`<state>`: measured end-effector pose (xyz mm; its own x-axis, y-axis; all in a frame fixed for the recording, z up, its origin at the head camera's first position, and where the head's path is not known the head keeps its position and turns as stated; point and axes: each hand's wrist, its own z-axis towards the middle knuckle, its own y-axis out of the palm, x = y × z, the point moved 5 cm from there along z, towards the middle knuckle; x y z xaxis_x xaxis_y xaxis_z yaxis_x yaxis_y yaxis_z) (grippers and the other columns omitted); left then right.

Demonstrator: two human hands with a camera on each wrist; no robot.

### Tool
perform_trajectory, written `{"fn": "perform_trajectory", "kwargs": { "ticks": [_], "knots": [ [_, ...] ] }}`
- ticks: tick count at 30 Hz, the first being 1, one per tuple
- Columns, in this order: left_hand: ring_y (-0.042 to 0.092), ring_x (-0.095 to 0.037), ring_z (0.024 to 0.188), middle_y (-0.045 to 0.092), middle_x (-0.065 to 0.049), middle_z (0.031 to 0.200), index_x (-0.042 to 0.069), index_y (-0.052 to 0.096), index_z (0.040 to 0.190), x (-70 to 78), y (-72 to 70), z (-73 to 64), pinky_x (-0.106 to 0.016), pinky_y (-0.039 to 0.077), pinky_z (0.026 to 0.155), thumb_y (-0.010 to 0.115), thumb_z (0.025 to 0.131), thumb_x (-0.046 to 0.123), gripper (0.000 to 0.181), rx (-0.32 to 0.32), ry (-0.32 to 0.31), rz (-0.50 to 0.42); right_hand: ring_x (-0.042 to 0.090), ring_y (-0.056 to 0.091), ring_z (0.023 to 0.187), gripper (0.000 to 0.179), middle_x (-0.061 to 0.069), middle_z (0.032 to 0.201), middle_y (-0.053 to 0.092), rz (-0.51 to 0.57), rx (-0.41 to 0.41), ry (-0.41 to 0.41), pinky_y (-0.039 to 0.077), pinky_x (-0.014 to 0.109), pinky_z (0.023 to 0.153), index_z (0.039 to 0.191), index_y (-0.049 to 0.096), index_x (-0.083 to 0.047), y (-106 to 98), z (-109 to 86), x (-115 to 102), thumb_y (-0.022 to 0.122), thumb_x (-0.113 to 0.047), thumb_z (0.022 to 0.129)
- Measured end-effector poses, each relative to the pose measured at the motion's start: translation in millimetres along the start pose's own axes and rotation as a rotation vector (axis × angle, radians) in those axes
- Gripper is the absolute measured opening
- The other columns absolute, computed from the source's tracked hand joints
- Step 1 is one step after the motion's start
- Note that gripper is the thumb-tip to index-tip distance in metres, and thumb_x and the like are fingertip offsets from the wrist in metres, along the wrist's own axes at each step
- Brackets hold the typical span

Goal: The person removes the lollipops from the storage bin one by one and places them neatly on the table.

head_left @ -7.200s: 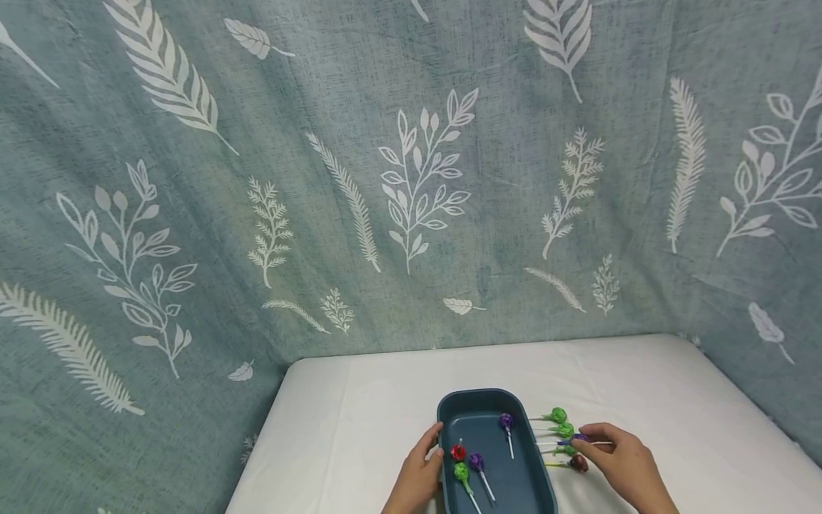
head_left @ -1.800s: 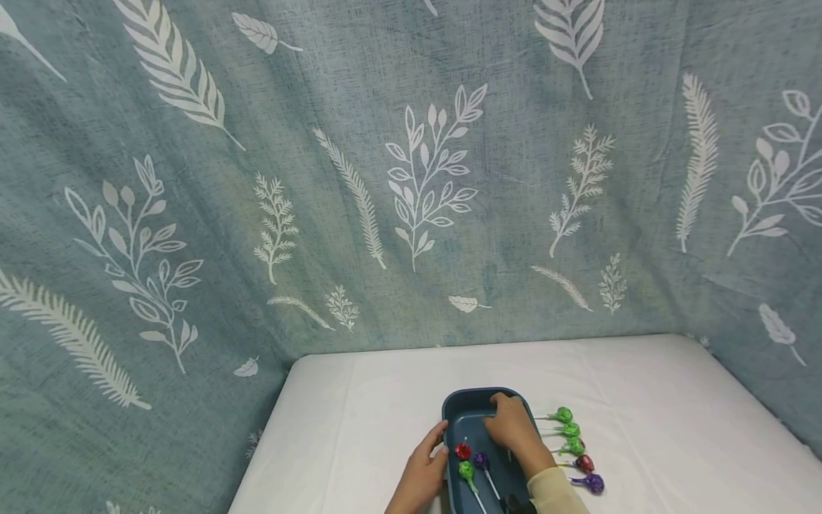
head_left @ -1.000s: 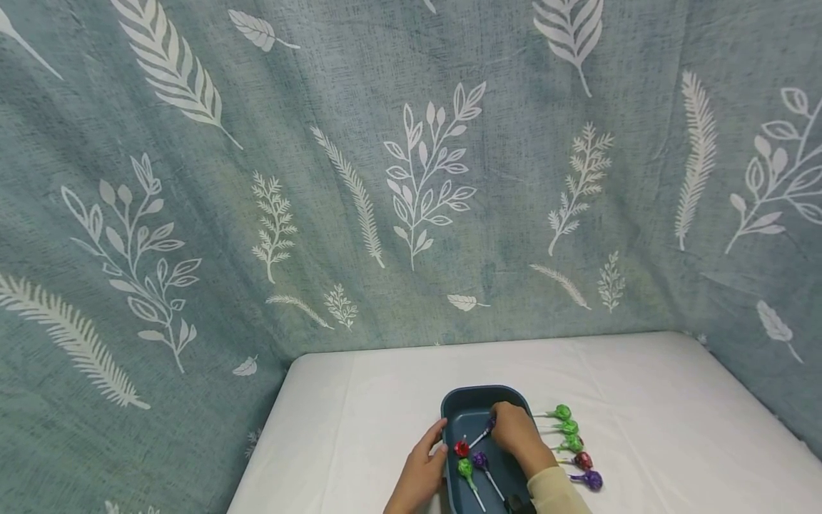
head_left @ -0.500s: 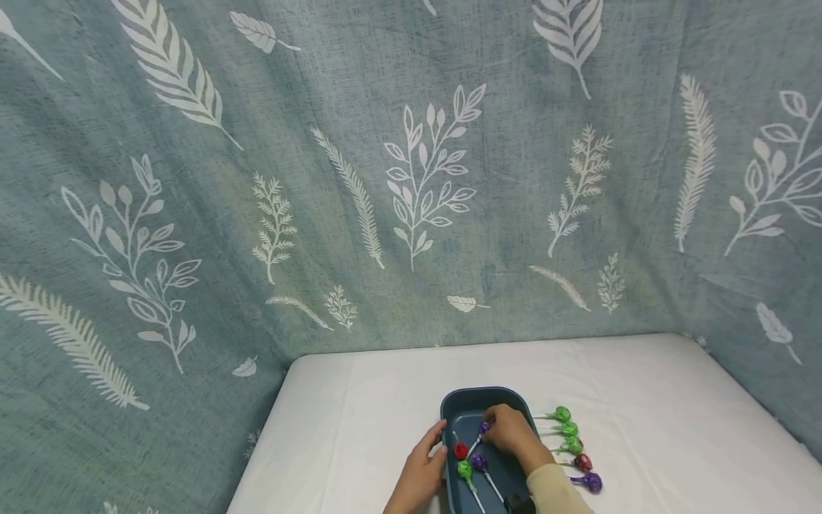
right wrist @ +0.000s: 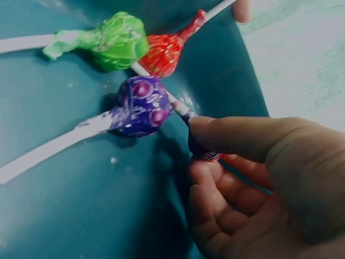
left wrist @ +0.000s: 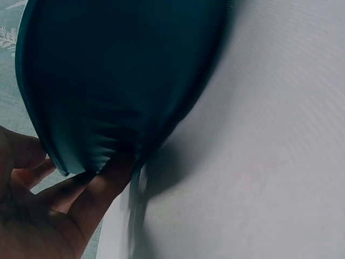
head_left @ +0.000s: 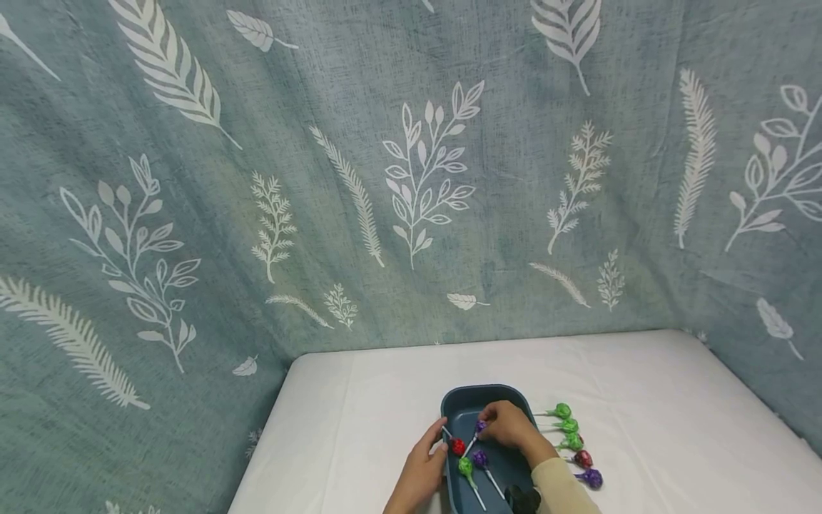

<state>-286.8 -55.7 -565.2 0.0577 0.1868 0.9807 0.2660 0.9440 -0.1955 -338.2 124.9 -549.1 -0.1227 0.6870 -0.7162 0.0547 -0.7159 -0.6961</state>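
Note:
In the head view a dark blue tray (head_left: 488, 392) stands on the white table. My left hand (head_left: 420, 471) grips its left side; in the left wrist view the fingers (left wrist: 102, 197) bear on the tray's outer wall (left wrist: 116, 70). Inside the tray, my right hand (head_left: 510, 428) pinches a purple lollipop (right wrist: 199, 148) at its wrapped head between thumb and fingers. Its stick slants down-left toward a red lollipop (head_left: 458, 447) and a green lollipop (head_left: 465, 467). A second purple lollipop (right wrist: 141, 105) lies just beside, its stick toward the near end.
Right of the tray, several lollipops lie in a column on the table: green ones (head_left: 562, 410), a dark red one (head_left: 582, 459) and a purple one (head_left: 594, 478). A leaf-patterned cloth (head_left: 359, 214) hangs behind the table (head_left: 359, 400).
My right hand has moved from the lollipops on the table into the tray. The pinched purple lollipop has turned and shifted left; the red lollipop has tilted. My left hand stays at the tray.

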Motion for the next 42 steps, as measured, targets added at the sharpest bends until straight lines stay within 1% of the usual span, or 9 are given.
{"fn": "perform_trajectory", "kwargs": {
  "ticks": [6, 9, 15, 21, 25, 27, 32, 36, 42],
  "knots": [
    [0.055, -0.032, 0.099, 0.041, -0.018, 0.130, 0.017, 0.039, 0.134, 1.6, 0.8, -0.6, -0.035, 0.053, 0.059, 0.044, 0.092, 0.016, 0.042, -0.004, 0.007, -0.010, 0.012, 0.048, 0.061, 0.025, -0.003, 0.067, 0.055, 0.068, 0.056, -0.006, 0.042, 0.028, 0.053, 0.078, 0.063, -0.007, -11.5, -2.0, -8.3, 0.079, -0.009, 0.058],
    [0.055, -0.033, 0.098, 0.041, -0.019, 0.130, 0.017, 0.039, 0.134, 1.6, 1.0, -0.8, -0.035, 0.053, 0.058, 0.044, 0.092, 0.015, 0.042, -0.002, 0.019, -0.011, 0.011, 0.049, 0.061, 0.025, -0.003, 0.066, 0.055, 0.076, 0.083, 0.006, 0.042, 0.028, 0.053, 0.078, 0.063, -0.007, -16.6, -3.2, -10.1, 0.078, -0.009, 0.059],
    [0.055, -0.033, 0.098, 0.042, -0.017, 0.130, 0.019, 0.040, 0.133, -1.6, 1.1, 0.1, -0.036, 0.053, 0.059, 0.045, 0.092, 0.017, 0.042, 0.006, 0.007, 0.015, 0.011, 0.049, 0.061, 0.026, -0.004, 0.066, 0.055, 0.083, 0.109, 0.017, 0.042, 0.028, 0.053, 0.078, 0.062, -0.008, -22.1, -6.7, -11.8, 0.079, -0.012, 0.059],
    [0.055, -0.034, 0.099, 0.041, -0.017, 0.130, 0.019, 0.040, 0.134, -1.7, 0.5, 0.3, -0.036, 0.053, 0.059, 0.045, 0.092, 0.019, 0.042, 0.003, 0.002, 0.020, 0.010, 0.051, 0.063, 0.026, -0.005, 0.068, 0.055, 0.086, 0.176, 0.013, 0.044, 0.028, 0.056, 0.079, 0.062, -0.011, -35.2, -9.5, -14.1, 0.079, -0.017, 0.060],
    [0.055, -0.034, 0.099, 0.041, -0.017, 0.130, 0.019, 0.039, 0.134, -1.5, 0.1, 0.6, -0.038, 0.053, 0.060, 0.044, 0.092, 0.019, 0.042, -0.004, -0.003, 0.017, 0.010, 0.052, 0.066, 0.027, -0.004, 0.071, 0.057, 0.118, 0.213, 0.032, 0.045, 0.027, 0.057, 0.083, 0.063, -0.011, -46.6, -11.8, -11.0, 0.079, -0.019, 0.063],
    [0.054, -0.033, 0.100, 0.041, -0.017, 0.130, 0.019, 0.039, 0.134, -0.8, 0.1, 0.6, -0.039, 0.053, 0.064, 0.044, 0.092, 0.019, 0.042, -0.006, 0.003, 0.041, 0.011, 0.054, 0.067, 0.028, -0.003, 0.073, 0.058, 0.137, 0.233, 0.044, 0.045, 0.028, 0.057, 0.085, 0.064, -0.010, -53.0, -13.8, -9.0, 0.078, -0.019, 0.064],
    [0.054, -0.032, 0.101, 0.041, -0.017, 0.130, 0.019, 0.039, 0.134, 0.0, 0.1, 0.6, -0.039, 0.052, 0.067, 0.044, 0.093, 0.020, 0.041, -0.005, 0.006, 0.054, 0.015, 0.057, 0.075, 0.028, -0.002, 0.078, 0.061, 0.126, 0.301, 0.065, 0.046, 0.030, 0.059, 0.088, 0.064, -0.009, -70.1, -19.2, -5.1, 0.077, -0.023, 0.067],
    [0.054, -0.034, 0.099, 0.040, -0.017, 0.131, 0.020, 0.039, 0.134, -0.2, 0.7, -0.5, -0.038, 0.053, 0.060, 0.045, 0.093, 0.020, 0.041, -0.008, -0.018, -0.005, 0.020, 0.060, 0.081, 0.030, 0.001, 0.082, 0.062, 0.118, 0.346, 0.062, 0.048, 0.032, 0.061, 0.090, 0.063, -0.008, -80.4, -22.8, -1.3, 0.075, -0.026, 0.069],
    [0.055, -0.033, 0.099, 0.040, -0.017, 0.131, 0.019, 0.039, 0.134, 2.0, 1.2, -1.6, -0.037, 0.053, 0.060, 0.044, 0.093, 0.018, 0.042, -0.014, -0.015, -0.027, 0.020, 0.061, 0.081, 0.033, 0.004, 0.087, 0.063, 0.148, 0.391, 0.093, 0.048, 0.030, 0.062, 0.094, 0.063, -0.008, -90.7, -27.0, 15.1, 0.074, -0.028, 0.070]
  ]
}}
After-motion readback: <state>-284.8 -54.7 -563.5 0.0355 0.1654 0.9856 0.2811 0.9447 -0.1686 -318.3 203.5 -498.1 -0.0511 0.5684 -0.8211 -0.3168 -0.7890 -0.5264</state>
